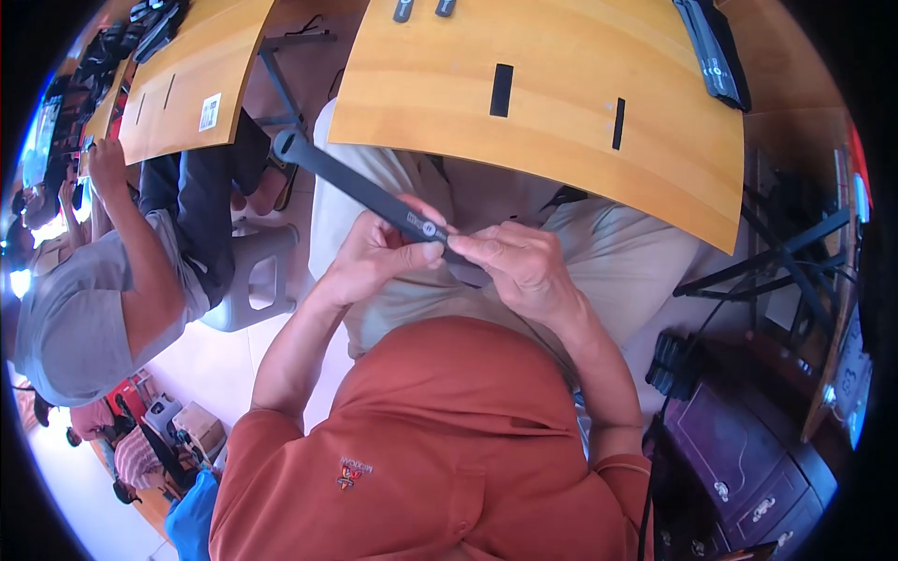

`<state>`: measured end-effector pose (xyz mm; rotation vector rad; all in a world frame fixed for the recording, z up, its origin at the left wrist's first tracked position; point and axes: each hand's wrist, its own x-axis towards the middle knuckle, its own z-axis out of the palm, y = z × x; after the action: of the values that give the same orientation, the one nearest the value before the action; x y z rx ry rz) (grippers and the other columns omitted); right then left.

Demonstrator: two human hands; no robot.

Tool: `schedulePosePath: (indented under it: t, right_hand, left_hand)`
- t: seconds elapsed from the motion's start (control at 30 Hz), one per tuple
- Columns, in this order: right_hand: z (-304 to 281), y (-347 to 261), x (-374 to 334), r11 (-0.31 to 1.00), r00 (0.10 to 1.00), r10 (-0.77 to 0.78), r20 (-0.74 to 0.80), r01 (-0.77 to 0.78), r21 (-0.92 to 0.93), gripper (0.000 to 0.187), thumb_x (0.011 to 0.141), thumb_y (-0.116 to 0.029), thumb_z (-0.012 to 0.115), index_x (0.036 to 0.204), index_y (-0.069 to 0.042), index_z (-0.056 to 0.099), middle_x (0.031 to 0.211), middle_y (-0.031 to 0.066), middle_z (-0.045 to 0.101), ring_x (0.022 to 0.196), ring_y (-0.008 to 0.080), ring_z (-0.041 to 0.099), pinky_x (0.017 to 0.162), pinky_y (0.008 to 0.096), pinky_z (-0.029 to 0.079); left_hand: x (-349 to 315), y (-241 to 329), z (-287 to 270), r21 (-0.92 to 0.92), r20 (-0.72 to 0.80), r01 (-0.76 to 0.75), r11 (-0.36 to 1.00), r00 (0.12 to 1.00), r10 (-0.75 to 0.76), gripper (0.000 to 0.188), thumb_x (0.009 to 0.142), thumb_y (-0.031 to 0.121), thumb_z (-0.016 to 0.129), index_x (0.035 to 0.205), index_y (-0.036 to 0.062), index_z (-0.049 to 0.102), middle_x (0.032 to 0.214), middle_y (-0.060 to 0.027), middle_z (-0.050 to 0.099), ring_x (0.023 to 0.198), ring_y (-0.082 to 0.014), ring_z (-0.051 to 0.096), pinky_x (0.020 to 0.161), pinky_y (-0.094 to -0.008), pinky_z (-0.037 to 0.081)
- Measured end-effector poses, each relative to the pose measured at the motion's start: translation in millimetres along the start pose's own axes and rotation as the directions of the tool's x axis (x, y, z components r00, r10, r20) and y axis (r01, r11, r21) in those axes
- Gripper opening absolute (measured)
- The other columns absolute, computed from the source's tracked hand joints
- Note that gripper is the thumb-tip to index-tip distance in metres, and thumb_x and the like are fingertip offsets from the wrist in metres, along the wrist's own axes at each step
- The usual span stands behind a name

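Observation:
A long dark grey strap with a slotted, rounded far end and a pale printed mark slants across my lap, held above my thighs. My left hand grips it near its lower end, thumb on top and fingers underneath. My right hand pinches the strap's near end between thumb and fingers, right beside the left thumb. A dark part of it hangs below the right fingers, and its shape there is partly hidden.
Ahead stands a wooden table bearing black strips and a dark bundle at its right. To my left, a seated person works at another table. Purple drawers are at the lower right.

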<state>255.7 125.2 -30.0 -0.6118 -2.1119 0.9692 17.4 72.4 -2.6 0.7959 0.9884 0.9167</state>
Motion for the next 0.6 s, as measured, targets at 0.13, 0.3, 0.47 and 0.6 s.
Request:
schedulePosePath:
  t: [0.13,0.3,0.47,0.6]
  right_hand:
    - [3.0,-6.9,2.8,0.995,0.994,0.098,-0.057,-0.097,0.023,0.038,0.083,0.005,0.068,0.116,-0.011,0.076,0.087,0.0065,0.074,0.07,0.0261,0.069,0.061,0.0381,0.056]
    - [4.5,-7.9,-1.8,0.995,0.994,0.098,-0.047,-0.099,-0.029,0.037,0.083,0.002,0.068,0.116,-0.013,0.076,0.084,0.0047,0.072,0.07,0.0252,0.068,0.06,0.0384,0.055]
    - [-20.1,-13.4,5.5,0.955,0.985,0.005,0.175,0.047,-0.292,0.037,0.079,-0.003,0.071,0.113,-0.016,0.078,0.083,-0.0007,0.068,0.071,0.0215,0.062,0.061,0.0371,0.05]
    - [-30.0,-20.0,16.3,0.912,0.946,-0.039,0.322,0.165,-0.375,0.032,0.076,-0.009,0.073,0.107,-0.016,0.078,0.081,-0.0038,0.062,0.071,0.0188,0.055,0.062,0.0342,0.046]
  left_hand:
    - [2.6,-13.2,17.9,-0.111,-0.138,-0.089,0.99,0.988,0.073,0.037,0.095,0.003,0.075,0.127,0.0019,0.057,0.121,-0.0107,0.069,0.103,-0.0165,0.069,0.089,-0.0305,0.058]
    - [0.6,-14.2,22.0,-0.055,-0.142,-0.083,0.995,0.987,0.075,0.037,0.092,-0.001,0.077,0.123,0.0022,0.057,0.116,-0.0085,0.069,0.102,-0.0147,0.068,0.087,-0.0286,0.058]
    - [2.0,-2.5,18.2,0.156,-0.075,0.139,0.978,0.989,-0.129,0.027,0.092,-0.002,0.075,0.112,0.0008,0.057,0.093,-0.0004,0.061,0.087,-0.0077,0.061,0.077,-0.0255,0.052]
    - [4.0,3.9,17.7,0.213,-0.016,0.148,0.966,0.989,-0.148,0.025,0.091,-0.005,0.072,0.11,0.0016,0.056,0.088,0.0009,0.058,0.084,-0.0071,0.057,0.072,-0.0256,0.048]
